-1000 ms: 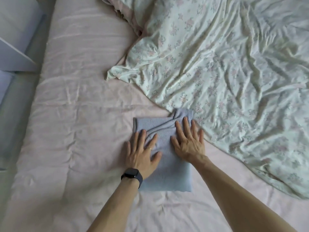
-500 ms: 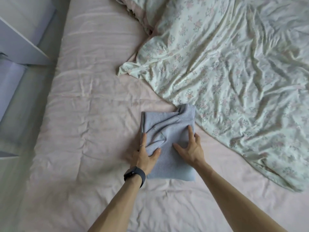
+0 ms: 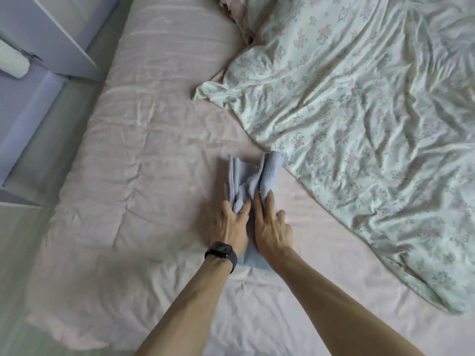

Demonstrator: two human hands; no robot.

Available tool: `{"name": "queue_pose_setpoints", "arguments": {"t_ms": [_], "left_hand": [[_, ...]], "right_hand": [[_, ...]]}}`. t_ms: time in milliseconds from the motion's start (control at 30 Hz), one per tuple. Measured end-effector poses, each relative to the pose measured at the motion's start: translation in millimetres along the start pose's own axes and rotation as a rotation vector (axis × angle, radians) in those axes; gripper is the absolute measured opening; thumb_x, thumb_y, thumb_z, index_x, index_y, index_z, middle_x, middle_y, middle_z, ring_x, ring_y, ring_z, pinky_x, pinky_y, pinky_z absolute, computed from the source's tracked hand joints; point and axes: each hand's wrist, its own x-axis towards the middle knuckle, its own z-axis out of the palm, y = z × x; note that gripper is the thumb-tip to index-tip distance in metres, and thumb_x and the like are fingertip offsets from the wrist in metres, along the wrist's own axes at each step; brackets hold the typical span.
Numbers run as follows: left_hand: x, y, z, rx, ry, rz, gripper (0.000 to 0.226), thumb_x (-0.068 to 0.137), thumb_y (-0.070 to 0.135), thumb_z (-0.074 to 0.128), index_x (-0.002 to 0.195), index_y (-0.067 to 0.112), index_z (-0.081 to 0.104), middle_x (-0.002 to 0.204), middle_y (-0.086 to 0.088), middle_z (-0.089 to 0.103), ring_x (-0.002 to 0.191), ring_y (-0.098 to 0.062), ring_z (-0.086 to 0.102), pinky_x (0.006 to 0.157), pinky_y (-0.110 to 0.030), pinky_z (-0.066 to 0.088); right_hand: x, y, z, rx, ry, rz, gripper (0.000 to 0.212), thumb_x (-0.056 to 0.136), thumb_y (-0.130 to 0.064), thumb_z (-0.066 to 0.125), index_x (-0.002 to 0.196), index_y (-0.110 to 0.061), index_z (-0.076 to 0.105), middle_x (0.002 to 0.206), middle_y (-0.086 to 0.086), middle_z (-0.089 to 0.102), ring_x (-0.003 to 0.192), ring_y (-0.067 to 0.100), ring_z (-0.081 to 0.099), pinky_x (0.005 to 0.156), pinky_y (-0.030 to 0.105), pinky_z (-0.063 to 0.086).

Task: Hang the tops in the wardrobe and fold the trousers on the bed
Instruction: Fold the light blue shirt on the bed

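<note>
Garment (image 3: 267, 173), blue knit, lies bunched on pink sheet (image 3: 144, 155), just beside floral duvet (image 3: 359, 124). Left hand (image 3: 228, 224), watch (image 3: 220, 249) on wrist, grips a fold with curled fingers. Right hand (image 3: 272, 228) lies alongside, fingers mostly straight, pressing the fabric.

Both arms reach forward, grips side by side.
The left grip (image 3: 228, 227), a black watch (image 3: 221, 251) on its wrist, curls its fingers round a fold of pale blue knitted cloth (image 3: 270, 173); the right grip (image 3: 272, 228) lays straight fingers on it.
</note>
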Motion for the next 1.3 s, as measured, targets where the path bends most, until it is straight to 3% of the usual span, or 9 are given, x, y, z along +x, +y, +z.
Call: {"name": "queue_pose_setpoints", "arguments": {"t_ms": [100,333,433,567,633,733,967,1200,1300], "left_hand": [[-16.8,1.8,-18.0,-0.051,0.008,-0.033,0.057,0.096,0.024,0.047,0.149,0.043,0.035,0.115,-0.007,0.034,0.09,-0.034,0.054,0.076,-0.04,0.049],[-70.4,-16.7,-135.8,-0.016,0.198,-0.159,0.054,0.101,0.029,0.041,0.152,0.043,0.026,0.119,-0.006,0.032,0.095,-0.03,0.05,0.073,-0.041,0.051],[-98.8,-52.7,-219.5,-0.026,0.304,-0.238,0.054,0.101,0.032,0.04,0.152,0.046,0.024,0.121,-0.005,0.031,0.097,-0.029,0.051,0.074,-0.042,0.051],[-141.3,-120.5,-335.9,-0.03,0.464,-0.329,0.054,0.1,0.027,0.04,0.152,0.04,0.028,0.117,-0.006,0.028,0.098,-0.033,0.05,0.074,-0.042,0.046],[-169.6,-160.8,-392.4,-0.03,0.553,-0.381,0.05,0.102,0.03,0.04,0.15,0.036,0.031,0.119,-0.008,0.028,0.1,-0.034,0.05,0.076,-0.042,0.045],[-219.9,-226.1,-466.9,0.032,0.699,-0.399,0.047,0.102,0.031,0.041,0.149,0.033,0.034,0.123,-0.01,0.029,0.101,-0.034,0.051,0.079,-0.046,0.051],[-312.6,-404.6,-579.7,0.118,0.908,-0.346,0.041,0.103,0.036,0.045,0.143,0.029,0.039,0.119,-0.01,0.03,0.092,-0.033,0.054,0.071,-0.042,0.053],[-352.7,-505.8,-625.5,0.101,0.991,-0.364,0.049,0.101,0.048,0.045,0.146,0.031,0.037,0.12,-0.009,0.031,0.093,-0.031,0.056,0.085,-0.048,0.052],[-359.9,-528.4,-642.5,0.098,1.019,-0.347,0.048,0.1,0.05,0.047,0.143,0.03,0.04,0.118,-0.009,0.031,0.09,-0.032,0.056,0.079,-0.047,0.055]], "right_hand": [[-10.2,3.0,-20.6,0.027,0.037,-0.082,0.078,0.102,-0.036,0.046,0.16,-0.029,-0.007,0.168,0.005,0.004,0.106,0.032,0.052,0.063,0.038,0.054],[-26.3,-50.7,-135.1,0.02,0.115,-0.328,0.086,0.106,-0.028,0.036,0.14,-0.032,-0.043,0.168,0.005,-0.011,0.118,0.033,0.045,0.068,0.041,0.056],[-36.9,-113.8,-209.1,0.032,0.215,-0.439,0.079,0.107,-0.027,0.036,0.147,-0.031,-0.031,0.168,0.008,-0.004,0.115,0.036,0.048,0.065,0.042,0.055],[-64.8,-217.1,-319.0,0.026,0.397,-0.546,0.062,0.097,-0.028,0.017,0.159,-0.025,0.017,0.164,0.01,0.026,0.096,0.035,0.06,0.048,0.039,0.052],[-80.5,-275.5,-364.0,0.017,0.446,-0.631,0.063,0.097,-0.032,0.007,0.16,-0.026,0.006,0.167,0.009,0.014,0.106,0.036,0.056,0.059,0.042,0.054],[-108.0,-362.9,-417.2,0.079,0.548,-0.741,0.061,0.107,-0.032,0.027,0.16,-0.03,-0.005,0.168,0.008,0.004,0.117,0.038,0.05,0.072,0.047,0.055],[-174.8,-552.7,-479.6,0.307,0.708,-0.811,0.066,0.106,-0.05,0.034,0.16,-0.032,0.001,0.161,0.007,0.011,0.117,0.038,0.052,0.073,0.046,0.051],[-206.3,-662.8,-509.5,0.361,0.767,-0.873,0.065,0.105,-0.049,0.035,0.16,-0.032,0.003,0.157,0.0,0.009,0.111,0.036,0.054,0.062,0.038,0.045],[-210.4,-690.7,-518.2,0.351,0.778,-0.879,0.066,0.106,-0.048,0.035,0.16,-0.031,0.002,0.159,0.003,0.01,0.115,0.036,0.053,0.066,0.043,0.052]]}}
